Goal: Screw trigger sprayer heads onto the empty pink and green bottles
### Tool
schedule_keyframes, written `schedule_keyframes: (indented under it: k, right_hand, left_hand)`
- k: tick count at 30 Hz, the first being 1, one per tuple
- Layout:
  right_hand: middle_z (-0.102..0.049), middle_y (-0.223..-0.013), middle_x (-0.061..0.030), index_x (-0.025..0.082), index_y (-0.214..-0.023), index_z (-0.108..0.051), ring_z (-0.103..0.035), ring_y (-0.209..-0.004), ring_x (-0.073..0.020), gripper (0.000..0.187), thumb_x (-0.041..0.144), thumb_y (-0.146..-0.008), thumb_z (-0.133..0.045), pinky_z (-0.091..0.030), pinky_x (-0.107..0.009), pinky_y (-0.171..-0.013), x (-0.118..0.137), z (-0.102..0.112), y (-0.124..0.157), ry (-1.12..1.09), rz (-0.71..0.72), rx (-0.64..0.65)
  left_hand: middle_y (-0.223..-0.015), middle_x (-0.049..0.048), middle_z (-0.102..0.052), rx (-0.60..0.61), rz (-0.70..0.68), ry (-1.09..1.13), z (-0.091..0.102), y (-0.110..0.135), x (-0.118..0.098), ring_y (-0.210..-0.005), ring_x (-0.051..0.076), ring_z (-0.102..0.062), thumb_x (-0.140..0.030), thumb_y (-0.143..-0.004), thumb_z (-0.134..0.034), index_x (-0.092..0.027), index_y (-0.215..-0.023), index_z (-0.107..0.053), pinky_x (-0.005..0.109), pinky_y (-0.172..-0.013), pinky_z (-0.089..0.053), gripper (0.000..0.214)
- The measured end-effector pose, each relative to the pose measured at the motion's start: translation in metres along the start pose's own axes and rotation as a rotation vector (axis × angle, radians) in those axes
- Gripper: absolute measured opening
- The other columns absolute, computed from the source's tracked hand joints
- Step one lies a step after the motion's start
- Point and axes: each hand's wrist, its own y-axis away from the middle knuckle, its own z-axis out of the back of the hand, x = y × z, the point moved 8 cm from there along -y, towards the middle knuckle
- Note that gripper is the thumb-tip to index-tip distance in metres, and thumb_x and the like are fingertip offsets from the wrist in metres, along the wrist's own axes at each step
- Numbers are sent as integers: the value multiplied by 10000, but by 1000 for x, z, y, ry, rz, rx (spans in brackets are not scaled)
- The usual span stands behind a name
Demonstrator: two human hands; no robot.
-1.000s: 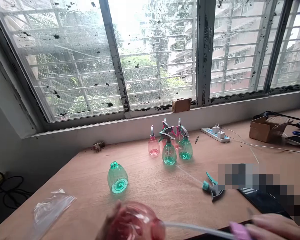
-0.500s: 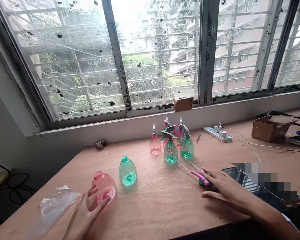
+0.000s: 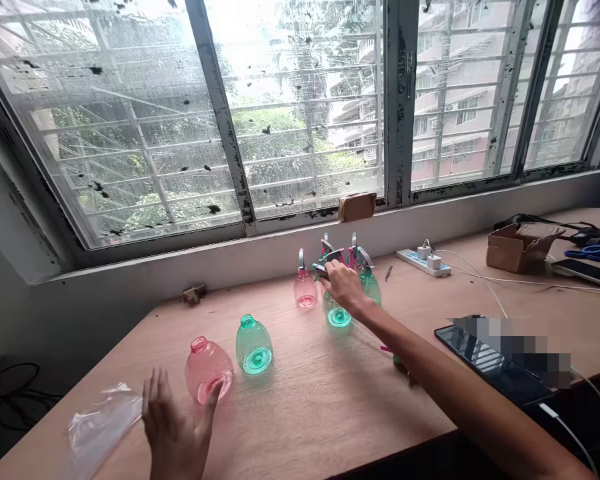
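My left hand (image 3: 175, 420) is open, thumb apart from the fingers, just in front of a pink bottle (image 3: 207, 373) that has no spray head. Whether the thumb touches that bottle I cannot tell. Beside it stands a green bottle (image 3: 254, 347), also without a head. My right hand (image 3: 345, 287) reaches to the back and curls around the trigger head of a green spray bottle (image 3: 336, 313). Another green spray bottle (image 3: 373, 287) and a pink spray bottle (image 3: 306, 290) flank it, with more spray heads behind. My forearm partly hides a loose spray head (image 3: 386, 348).
A clear plastic bag (image 3: 103, 427) lies at the left. On the right are a phone (image 3: 490, 363) with a cable, a power strip (image 3: 423, 263), an open cardboard box (image 3: 515, 250) and blue scissors (image 3: 595, 252). Windows and a sill rise behind the table.
My right hand has left the loose spray heads on the table and moved up and left to the green spray bottle. My left hand has drawn back slightly from the pink bottle.
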Motion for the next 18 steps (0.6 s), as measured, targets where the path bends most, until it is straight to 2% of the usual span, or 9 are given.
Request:
schedule_keyframes:
  k: [2, 4, 6, 7, 9, 11, 13, 15, 18]
  right_hand:
    - [-691, -981, -122, 194, -935, -582, -664, -828, -281, 123, 312, -968, -569, -499, -372, -711, 5, 17, 17, -43, -19, -27]
    - [-650, -849, -49, 222, -916, -520, -622, -719, -220, 172, 368, -1005, -504, -468, -322, -649, 11, 41, 45, -107, -39, -72]
    - [-551, -729, 19, 243, -876, -454, -559, -644, -172, 246, 430, -1033, -419, -441, -277, -591, 13, 60, 78, -215, -76, -107]
    - [-500, -696, 43, 248, -844, -441, -513, -602, -149, 268, 456, -1012, -466, -408, -253, -541, 10, 62, 94, -436, -144, -90]
    - [-424, -670, 74, 249, -807, -421, -379, -495, -99, 308, 490, -962, -534, -304, -213, -424, 4, 44, 124, -857, -324, 83]
    - [-384, -653, 93, 245, -796, -418, -245, -440, -64, 339, 514, -922, -582, -184, -194, -365, 0, 23, 148, -1134, -492, 225]
    - [-365, -618, 106, 238, -785, -435, -212, -425, -53, 357, 519, -906, -618, -153, -185, -356, -6, 15, 160, -1207, -556, 258]
    - [-393, -587, 100, 226, -762, -483, -304, -431, -62, 353, 491, -892, -676, -242, -180, -370, -8, 27, 161, -1135, -434, 202]
    - [-620, -688, 35, 226, -817, -634, -582, -581, -130, 213, 352, -831, -806, -485, -230, -537, 14, 75, 160, -972, 68, 123]
  left_hand:
    - [-1535, 216, -419, -37, -86, 129, 10, 2, -21, -1470, 394, -340, -617, -930, -516, -152, -1553, -271, 586, -1190, -325, 816]
    - [-1477, 158, -509, 33, -213, 247, 8, 11, -53, -1401, 344, -469, -470, -958, -579, -238, -1514, -348, 537, -1155, -411, 645]
    - [-1513, 175, -479, 112, -385, 308, 2, 27, -93, -1404, 357, -470, -456, -911, -675, -242, -1537, -286, 543, -1134, -438, 768]
    - [-1568, 203, -397, 138, -436, 326, -1, 35, -111, -1437, 384, -418, -466, -859, -740, -227, -1557, -229, 568, -1138, -423, 898]
    - [-1607, 229, -304, 163, -495, 444, -4, 50, -139, -1462, 394, -375, -413, -866, -752, -219, -1551, -211, 582, -1130, -422, 894]
    - [-1515, 205, -433, 189, -508, 526, -8, 59, -157, -1402, 359, -470, -299, -898, -721, -227, -1489, -343, 520, -1076, -493, 704]
    - [-1396, 182, -555, 248, -425, 606, -13, 62, -160, -1304, 346, -567, -303, -849, -758, -226, -1412, -463, 465, -1018, -540, 640]
    - [-1244, 159, -674, 408, -216, 770, -25, 62, -149, -1166, 345, -661, -416, -781, -795, -211, -1326, -553, 421, -930, -583, 631]
    - [-996, 119, -767, 639, 82, 974, -38, 70, -126, -960, 315, -734, -547, -813, -707, -170, -1215, -634, 378, -809, -610, 556]
